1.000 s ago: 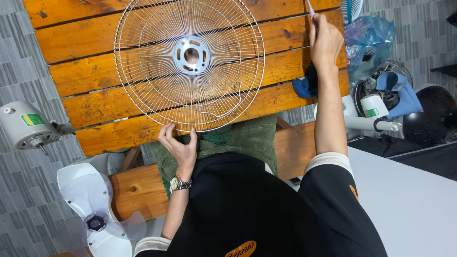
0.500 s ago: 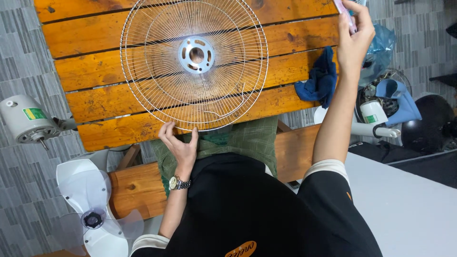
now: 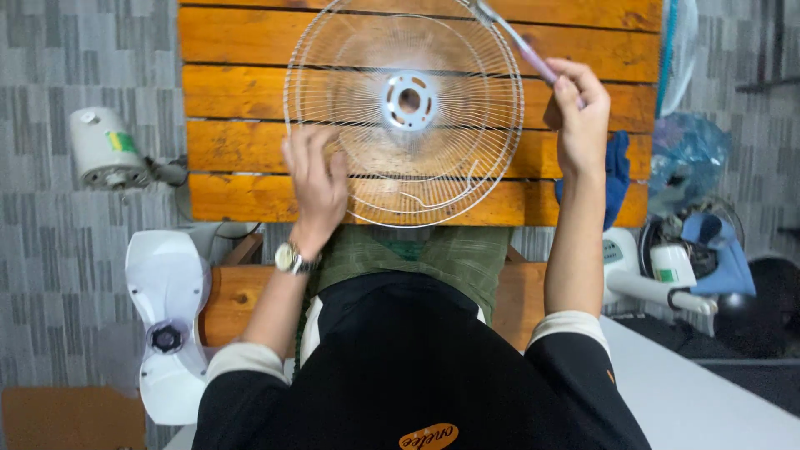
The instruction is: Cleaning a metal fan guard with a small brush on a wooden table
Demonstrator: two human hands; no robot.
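Observation:
A round white wire fan guard (image 3: 467,75) lies flat on the orange wooden slat table (image 3: 233,100), a metal hub ring at its centre. My left hand (image 3: 315,179) rests flat on the guard's near-left part, fingers spread; a watch is on that wrist. My right hand (image 3: 579,117) is raised at the guard's right edge and grips a thin pink-handled tool (image 3: 521,43) whose far end reaches over the guard's upper rim. One wire near the guard's front edge is bent out of line.
A blue cloth (image 3: 618,171) lies at the table's right edge. A grey fan motor (image 3: 104,148) sits on the floor at left, and a white fan blade (image 3: 167,321) below it. More fan parts (image 3: 683,258) and a blue plastic bag (image 3: 687,150) crowd the right.
My left hand moved from the guard's front rim up onto its wires. My right hand came in from the table's far right to the guard's edge with the tool. The view shifted, blurred.

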